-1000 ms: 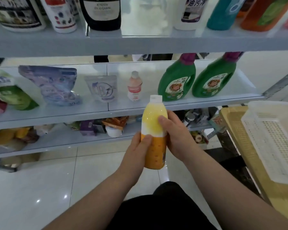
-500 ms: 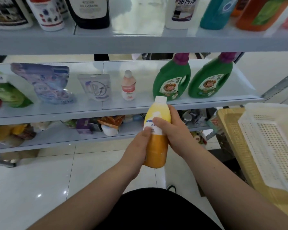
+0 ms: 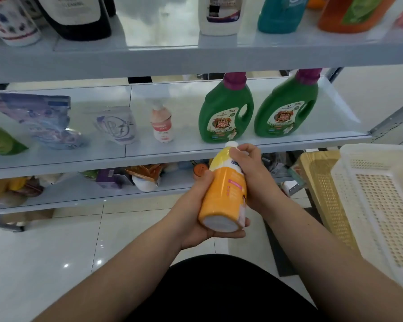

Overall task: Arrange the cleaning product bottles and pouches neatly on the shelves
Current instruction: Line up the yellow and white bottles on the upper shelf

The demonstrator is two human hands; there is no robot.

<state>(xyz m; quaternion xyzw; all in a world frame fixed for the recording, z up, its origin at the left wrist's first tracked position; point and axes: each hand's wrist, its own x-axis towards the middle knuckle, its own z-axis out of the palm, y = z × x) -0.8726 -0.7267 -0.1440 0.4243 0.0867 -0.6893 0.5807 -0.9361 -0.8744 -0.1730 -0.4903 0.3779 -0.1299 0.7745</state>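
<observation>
Both hands hold a yellow-and-orange bottle [image 3: 223, 191] with a white cap, tilted so its base faces me, in front of the middle shelf [image 3: 172, 152]. My left hand [image 3: 196, 212] cups the bottle's lower body from below. My right hand [image 3: 254, 177] grips its upper part near the cap. On the middle shelf stand two green detergent jugs [image 3: 226, 112] [image 3: 286, 108], a small pink bottle [image 3: 162, 124], a pale pouch [image 3: 118, 125] and a blue-purple pouch [image 3: 42, 122].
The top shelf [image 3: 196, 59] carries several bottles. The lowest shelf [image 3: 79, 196] holds mixed small goods. A white perforated basket [image 3: 377, 205] sits on a tan one [image 3: 323, 194] at the right. A glossy tiled floor lies below.
The bottle has tipped from upright so its base now points toward me. My left hand slid under its bottom, and my right hand moved up toward the cap.
</observation>
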